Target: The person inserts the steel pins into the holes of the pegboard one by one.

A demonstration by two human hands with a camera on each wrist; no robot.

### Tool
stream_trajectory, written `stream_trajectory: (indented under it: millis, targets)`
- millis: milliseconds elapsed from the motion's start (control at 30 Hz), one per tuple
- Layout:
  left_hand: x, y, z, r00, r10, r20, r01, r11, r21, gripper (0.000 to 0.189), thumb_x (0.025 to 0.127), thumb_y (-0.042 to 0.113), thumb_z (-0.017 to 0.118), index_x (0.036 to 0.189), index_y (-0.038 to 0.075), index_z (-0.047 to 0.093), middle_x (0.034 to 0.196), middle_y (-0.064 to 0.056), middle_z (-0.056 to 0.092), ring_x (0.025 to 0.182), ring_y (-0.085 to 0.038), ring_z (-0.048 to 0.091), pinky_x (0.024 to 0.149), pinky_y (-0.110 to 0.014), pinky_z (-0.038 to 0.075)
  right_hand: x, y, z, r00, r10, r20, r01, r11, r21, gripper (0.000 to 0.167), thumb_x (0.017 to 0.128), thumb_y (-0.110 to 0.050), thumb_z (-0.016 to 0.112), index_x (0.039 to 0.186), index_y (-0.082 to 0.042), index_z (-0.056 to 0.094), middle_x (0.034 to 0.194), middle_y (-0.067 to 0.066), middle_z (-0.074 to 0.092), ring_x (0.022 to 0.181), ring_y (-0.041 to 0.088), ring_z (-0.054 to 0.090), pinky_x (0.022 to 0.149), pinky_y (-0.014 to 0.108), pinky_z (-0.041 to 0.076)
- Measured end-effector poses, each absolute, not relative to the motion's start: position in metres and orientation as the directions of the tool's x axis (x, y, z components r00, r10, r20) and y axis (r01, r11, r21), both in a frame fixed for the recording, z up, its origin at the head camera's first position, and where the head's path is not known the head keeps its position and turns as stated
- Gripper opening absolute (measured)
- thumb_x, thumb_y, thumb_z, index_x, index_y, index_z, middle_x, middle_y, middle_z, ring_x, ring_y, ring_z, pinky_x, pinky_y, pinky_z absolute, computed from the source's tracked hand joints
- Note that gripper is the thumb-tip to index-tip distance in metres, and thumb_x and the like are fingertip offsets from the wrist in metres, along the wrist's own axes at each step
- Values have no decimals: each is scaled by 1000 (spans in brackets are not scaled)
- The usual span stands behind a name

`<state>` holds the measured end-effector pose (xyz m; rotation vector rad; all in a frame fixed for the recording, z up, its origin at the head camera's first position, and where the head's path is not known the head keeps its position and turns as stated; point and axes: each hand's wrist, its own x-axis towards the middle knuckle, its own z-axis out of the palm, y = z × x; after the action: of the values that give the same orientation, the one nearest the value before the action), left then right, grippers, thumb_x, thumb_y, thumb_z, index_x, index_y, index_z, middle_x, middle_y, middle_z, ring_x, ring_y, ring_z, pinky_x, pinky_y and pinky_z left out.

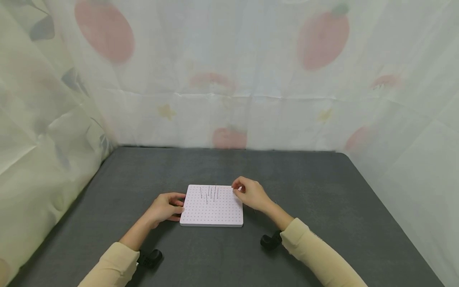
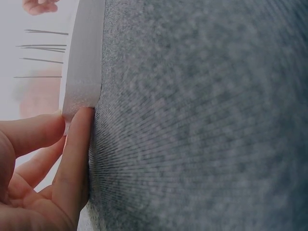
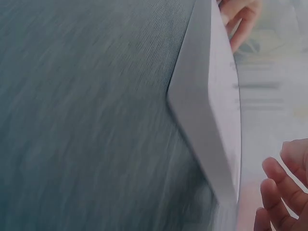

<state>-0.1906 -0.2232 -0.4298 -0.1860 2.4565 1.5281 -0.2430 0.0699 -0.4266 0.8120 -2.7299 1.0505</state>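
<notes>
Pegboard (image 1: pixel 211 215) (pins (image 2: pixel 38 77) upright), left hand (image 1: pixel 165 208) holding

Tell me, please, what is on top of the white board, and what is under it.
Several thin pins stand roughly upright on the dotted white board. Under it is the dark grey table; anything else beneath is covered and cannot be seen.

A dark grey tabletop (image 1: pixel 308 187) with a rounded far right corner stretches back to a pale hanging sheet (image 1: pixel 272 52). Large red fruit prints (image 1: pixel 104 34) and small yellow star prints (image 1: pixel 166 112) mark this sheet, and a crease (image 1: pixel 297 97) runs across it. On the left, creamy rumpled fabric (image 1: pixel 21 191) carries grey leaf-like shapes (image 1: pixel 42 28).
</notes>
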Motion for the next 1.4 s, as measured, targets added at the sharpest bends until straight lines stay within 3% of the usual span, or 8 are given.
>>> stream_trajectory:
  millis: [233, 600, 1067, 1233, 1400]
  targets:
    - [-191, -224, -430, -962, 23, -273, -235, 442, 866, 49, 81, -1, 65, 128, 1, 51, 101, -16, 57, 76, -18, 63, 62, -35, 57, -245, 99, -426, -860, -427, 279, -503, 624, -598, 9, 87, -14, 61, 96, -13, 62, 90, -4, 64, 78, 9, 57, 66, 24, 49]
    - [-191, -225, -430, -962, 23, -273, -236, 442, 866, 49, 81, -2, 65, 128, 1, 51, 101, -16, 57, 76, -19, 63, 62, -36, 57, -247, 138, -424, -884, -375, 280, -467, 667, -581, 9, 87, -18, 63, 96, -14, 62, 87, -6, 64, 79, 12, 59, 62, 26, 48]
    - [-191, -223, -429, -961, 23, -274, -235, 447, 863, 49, 81, -1, 65, 129, 1, 51, 101, -16, 57, 75, -18, 63, 62, -35, 57, -237, 173, -437, -890, -363, 274, -455, 699, -552, 16, 86, -16, 64, 100, -8, 62, 92, -1, 63, 80, 14, 59, 66, 28, 49]
    - [-191, -223, -429, -961, 19, -276, -239, 449, 861, 50, 81, -1, 65, 129, 2, 51, 101, -16, 57, 76, -18, 63, 62, -35, 57, -234, 182, -440, -900, -350, 260, -435, 713, -550, 17, 86, -17, 65, 99, -8, 62, 91, -1, 63, 79, 12, 57, 68, 30, 49]
    - [-191, -224, -430, -961, 16, -277, -240, 451, 860, 50, 81, -1, 65, 129, 2, 51, 101, -16, 57, 76, -18, 63, 62, -35, 57, -232, 190, -445, -906, -361, 223, -424, 740, -522, 16, 85, -19, 66, 97, -9, 62, 84, -3, 58, 71, 9, 49, 62, 26, 43]
